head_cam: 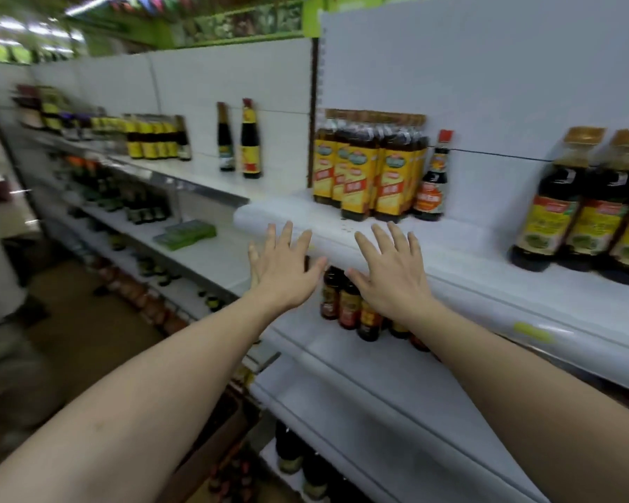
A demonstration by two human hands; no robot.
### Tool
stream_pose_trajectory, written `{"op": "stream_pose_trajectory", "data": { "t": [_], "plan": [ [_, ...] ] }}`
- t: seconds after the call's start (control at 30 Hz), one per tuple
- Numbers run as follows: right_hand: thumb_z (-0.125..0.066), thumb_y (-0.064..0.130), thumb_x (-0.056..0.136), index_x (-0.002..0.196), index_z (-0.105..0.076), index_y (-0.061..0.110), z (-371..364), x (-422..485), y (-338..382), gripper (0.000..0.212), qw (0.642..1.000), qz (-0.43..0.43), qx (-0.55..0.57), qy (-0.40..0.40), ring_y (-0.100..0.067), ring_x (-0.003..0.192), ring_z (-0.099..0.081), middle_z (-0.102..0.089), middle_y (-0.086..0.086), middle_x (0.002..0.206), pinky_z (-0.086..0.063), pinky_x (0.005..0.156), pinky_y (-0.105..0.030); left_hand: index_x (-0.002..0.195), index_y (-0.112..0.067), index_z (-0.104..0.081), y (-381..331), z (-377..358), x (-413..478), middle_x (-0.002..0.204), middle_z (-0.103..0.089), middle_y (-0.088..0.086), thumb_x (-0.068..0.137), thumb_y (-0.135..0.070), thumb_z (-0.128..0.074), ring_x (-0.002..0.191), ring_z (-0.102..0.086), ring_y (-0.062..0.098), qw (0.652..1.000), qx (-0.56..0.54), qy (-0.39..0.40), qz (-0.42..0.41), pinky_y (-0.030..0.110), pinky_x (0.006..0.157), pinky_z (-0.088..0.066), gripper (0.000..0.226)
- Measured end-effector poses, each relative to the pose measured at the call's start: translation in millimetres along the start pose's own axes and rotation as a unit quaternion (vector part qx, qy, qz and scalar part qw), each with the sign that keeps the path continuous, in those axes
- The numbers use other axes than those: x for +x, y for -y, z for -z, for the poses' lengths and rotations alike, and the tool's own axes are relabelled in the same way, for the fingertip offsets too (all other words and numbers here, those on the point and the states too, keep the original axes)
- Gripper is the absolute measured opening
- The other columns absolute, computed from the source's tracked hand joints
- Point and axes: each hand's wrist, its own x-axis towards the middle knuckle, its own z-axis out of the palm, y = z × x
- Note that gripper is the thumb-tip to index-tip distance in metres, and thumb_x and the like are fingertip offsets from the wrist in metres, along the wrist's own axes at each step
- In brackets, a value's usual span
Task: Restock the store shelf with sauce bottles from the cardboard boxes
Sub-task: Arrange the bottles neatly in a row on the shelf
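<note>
The person's left arm (124, 412) and right arm (523, 393) are bare and stretched out in front. The left hand (284, 268) and right hand (391, 275) sit side by side, near but not touching. The fingers are straight and spread wide, with the backs of the hands up and the thumbs pointing inward. Both hands are empty.

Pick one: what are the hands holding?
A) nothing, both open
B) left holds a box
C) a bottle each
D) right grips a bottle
A: the left hand and right hand are stretched toward the shelf edge with fingers spread, holding nothing.
</note>
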Motion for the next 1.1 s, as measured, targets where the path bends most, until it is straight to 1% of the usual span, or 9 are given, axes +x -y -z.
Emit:
{"op": "stream_pose_trajectory", "data": {
  "t": [0.2,0.3,0.43,0.53,0.63,0.8,0.93,1.03,1.1],
  "plan": [
    [-0.043,0.059,0.102,0.159,-0.028,0.023,-61.5,51.5,130.3,0.069,0.995,0.088,0.028,0.045,-0.036,0.157,-0.007,-0.021,-0.013,0.168,-0.004,0.126,-0.057,0.163,-0.032,-0.024,153.5,1.5,-26.7,0.174,-0.006,0.004,0.103,-0.068,-0.029,0.159,0.006,0.028,0.995,0.014,0.010,0.102,0.059,0.126,-0.002,0.070],
    [-0.042,0.060,0.102,0.160,-0.026,0.024,-98.7,69.7,206.3,0.071,0.988,0.123,0.048,0.083,-0.035,0.156,-0.011,-0.021,-0.012,0.168,-0.009,0.125,-0.057,0.163,-0.035,-0.020,239.6,-4.4,-51.7,0.174,-0.004,0.001,0.101,-0.071,-0.028,0.159,0.007,0.027,0.987,0.005,0.041,0.156,0.058,0.126,-0.001,0.072],
    [-0.045,0.060,0.102,0.160,-0.027,0.024,-147.3,74.9,306.0,0.071,0.973,0.147,0.087,0.153,-0.035,0.156,-0.012,-0.021,-0.010,0.168,-0.014,0.125,-0.056,0.163,-0.035,-0.018,340.2,-14.9,-90.0,0.174,-0.005,0.001,0.100,-0.073,-0.030,0.159,0.004,0.029,0.968,0.003,0.076,0.239,0.058,0.126,-0.007,0.074],
    [-0.047,0.061,0.101,0.159,-0.029,0.023,-178.5,67.7,372.2,0.071,0.957,0.193,0.109,0.186,-0.036,0.155,-0.014,-0.024,-0.011,0.167,-0.015,0.125,-0.057,0.164,-0.034,-0.019,409.0,-19.8,-125.8,0.174,-0.007,0.002,0.100,-0.073,-0.031,0.159,0.000,0.031,0.950,0.013,0.103,0.294,0.058,0.125,-0.012,0.076],
    [-0.048,0.062,0.100,0.161,-0.026,0.024,-204.1,63.3,428.5,0.074,0.938,0.230,0.126,0.229,-0.036,0.155,-0.015,-0.023,-0.011,0.168,-0.017,0.124,-0.057,0.164,-0.033,-0.020,471.4,-28.9,-164.4,0.174,-0.008,0.002,0.099,-0.074,-0.032,0.159,-0.002,0.032,0.925,0.007,0.117,0.362,0.058,0.125,-0.014,0.077],
    [-0.048,0.060,0.101,0.162,-0.025,0.025,-250.5,57.4,499.8,0.074,0.898,0.283,0.142,0.305,-0.035,0.156,-0.012,-0.020,-0.010,0.169,-0.016,0.125,-0.056,0.163,-0.033,-0.022,532.3,-57.3,-210.6,0.173,-0.011,0.002,0.099,-0.073,-0.035,0.159,-0.004,0.031,0.878,0.000,0.124,0.463,0.055,0.125,-0.016,0.077],
    [-0.050,0.059,0.101,0.161,-0.026,0.024,-291.6,58.8,546.0,0.073,0.869,0.326,0.147,0.342,-0.035,0.155,-0.013,-0.020,-0.010,0.169,-0.017,0.125,-0.056,0.164,-0.030,-0.022,561.6,-86.1,-228.9,0.173,-0.011,0.005,0.099,-0.072,-0.035,0.159,-0.005,0.031,0.852,-0.015,0.135,0.506,0.054,0.127,-0.015,0.078],
    [-0.051,0.057,0.101,0.161,-0.025,0.025,-326.5,64.6,581.2,0.074,0.845,0.351,0.155,0.372,-0.036,0.155,-0.014,-0.020,-0.010,0.169,-0.018,0.125,-0.055,0.164,-0.029,-0.020,586.2,-110.3,-234.0,0.172,-0.014,0.008,0.100,-0.071,-0.034,0.158,-0.007,0.033,0.836,-0.018,0.143,0.529,0.054,0.126,-0.017,0.078],
    [-0.052,0.057,0.100,0.162,-0.024,0.024,-352.2,68.4,603.4,0.075,0.829,0.372,0.155,0.389,-0.036,0.154,-0.016,-0.021,-0.010,0.168,-0.020,0.124,-0.055,0.164,-0.029,-0.018,602.7,-127.0,-231.8,0.172,-0.013,0.007,0.100,-0.071,-0.033,0.158,-0.007,0.033,0.817,-0.021,0.154,0.555,0.054,0.126,-0.017,0.078]
  ]
}}
